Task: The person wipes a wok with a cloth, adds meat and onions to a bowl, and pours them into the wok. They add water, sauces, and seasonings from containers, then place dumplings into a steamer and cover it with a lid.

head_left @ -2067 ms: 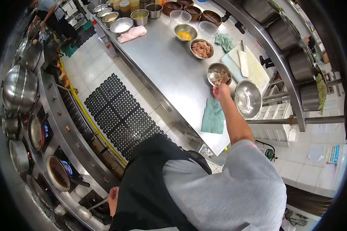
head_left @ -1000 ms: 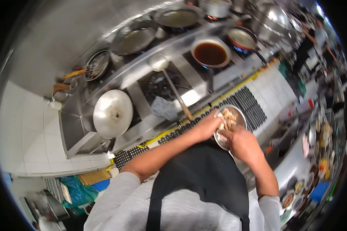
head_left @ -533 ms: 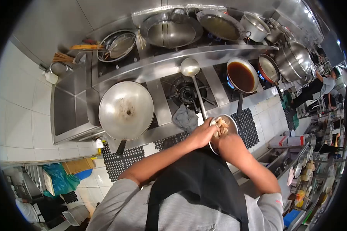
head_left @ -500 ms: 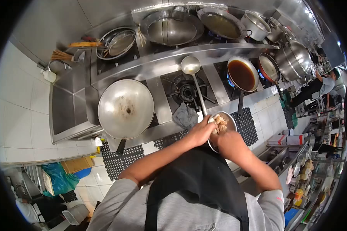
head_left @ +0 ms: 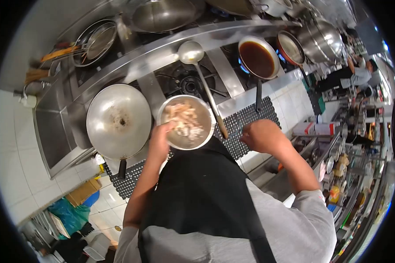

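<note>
A steel bowl [head_left: 203, 115] is tilted towards me in front of the stove, with pale strips of food [head_left: 183, 117] inside. My left hand [head_left: 161, 138] grips its left rim, thumb over the edge and fingers hidden beneath. Off to the right, above the black floor mat, my right hand [head_left: 262, 136] is closed with its fingers curled under; whatever it may hold is hidden. Between the two, a long-handled ladle [head_left: 192, 53] lies across the stove, its wooden grip pointing towards me. A large wok [head_left: 118, 120] sits left of the bowl.
A pan of dark brown liquid [head_left: 257, 59] stands over a blue flame, its handle jutting forward. Beside it is a smaller pan [head_left: 290, 47]. A large steel pot [head_left: 322, 41] stands further right. Another person [head_left: 351, 74] is at the far right. Shelves [head_left: 324, 175] line the right side.
The bowl has moved left with my left hand on its rim. My right hand has come out of it and away to the right. The view has shifted and turned.
</note>
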Demonstrator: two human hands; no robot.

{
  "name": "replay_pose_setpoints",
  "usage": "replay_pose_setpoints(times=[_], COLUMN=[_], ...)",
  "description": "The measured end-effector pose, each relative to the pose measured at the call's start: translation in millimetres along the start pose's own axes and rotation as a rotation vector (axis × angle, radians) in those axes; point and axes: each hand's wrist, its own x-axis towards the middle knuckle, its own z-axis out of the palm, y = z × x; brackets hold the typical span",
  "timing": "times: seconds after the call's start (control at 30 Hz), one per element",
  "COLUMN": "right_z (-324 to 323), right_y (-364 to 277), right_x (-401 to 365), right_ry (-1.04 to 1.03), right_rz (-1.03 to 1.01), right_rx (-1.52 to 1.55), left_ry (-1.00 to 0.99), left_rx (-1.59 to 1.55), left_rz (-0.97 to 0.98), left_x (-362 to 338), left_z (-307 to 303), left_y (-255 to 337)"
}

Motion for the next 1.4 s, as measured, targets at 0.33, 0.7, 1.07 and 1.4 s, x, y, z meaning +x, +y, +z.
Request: replay_pose_setpoints(times=[0.33,0.7,1.07,1.4], right_z=[300.4,309.0,326.8,327.3], right_y=[139.9,127.3,128.8,125.0], right_x=[182.1,229.0,242.4,241.2], right_ry=[-0.078,0.309,0.374,0.405], right_rz=[0.456,0.546,0.49,0.535], right_rx=[0.516,0.708,0.68,0.691], left_ry=[0.203,0.162,0.176,0.12], left_rx=[-0.572,-0.459,-0.437,-0.479], left_rz=[-0.274,-0.323,-0.296,-0.283], left_x=[-14.1,-2.3,0.2,1.2], left_z=[12.8,56.8,66.5,67.4], left_y=[100.7,116.1,115.3,117.1])
